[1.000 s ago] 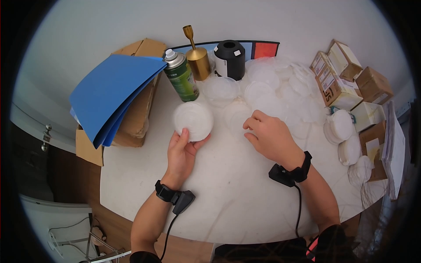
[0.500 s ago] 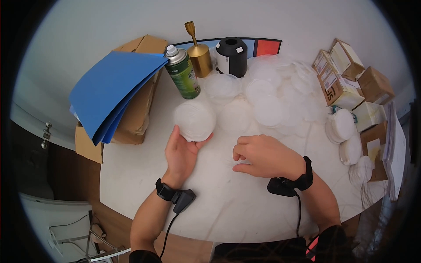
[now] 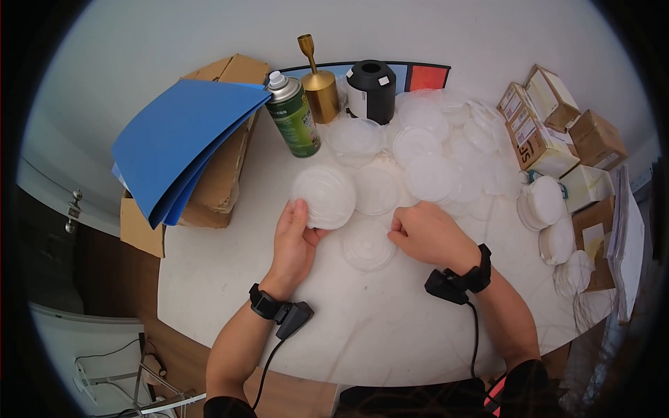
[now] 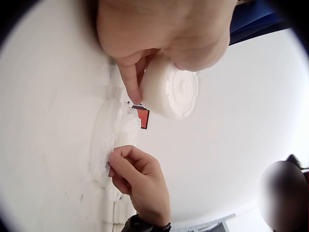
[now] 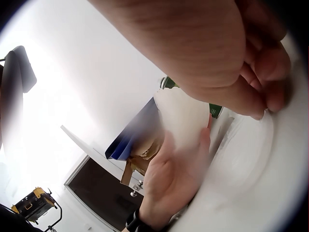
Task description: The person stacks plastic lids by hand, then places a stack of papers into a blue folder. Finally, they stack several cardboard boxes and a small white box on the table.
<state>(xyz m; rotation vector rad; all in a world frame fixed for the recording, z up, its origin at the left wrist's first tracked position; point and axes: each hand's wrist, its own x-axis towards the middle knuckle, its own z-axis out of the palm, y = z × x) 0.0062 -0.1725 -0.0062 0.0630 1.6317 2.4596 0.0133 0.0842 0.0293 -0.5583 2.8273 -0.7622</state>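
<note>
My left hand (image 3: 296, 240) grips a thick stack of translucent white plastic lids (image 3: 324, 197) above the table, thumb on the near face and fingers behind. In the left wrist view the stack (image 4: 174, 92) shows its ringed round top and pale side. A single round plastic lid (image 3: 367, 244) lies flat on the table in front of the stack. My right hand (image 3: 435, 237) is at this lid's right edge, thumb and curled forefinger pinching the rim. The right wrist view shows those fingertips (image 5: 263, 108) right at the lid's rim. Another lid (image 3: 378, 190) lies just behind it.
Many loose lids (image 3: 446, 160) spread over the back right of the table. A green spray can (image 3: 298, 122), a gold candle holder (image 3: 321, 97) and a black cylinder (image 3: 371, 94) stand at the back. Blue folders (image 3: 185, 139) on cardboard lie left; boxes (image 3: 536, 132) and lid stacks (image 3: 543, 198) line the right.
My right hand came down toward me over the table, then shifted right to a lid's edge, leaving the lid in plain sight. The left hand with its stack moved slightly right.
</note>
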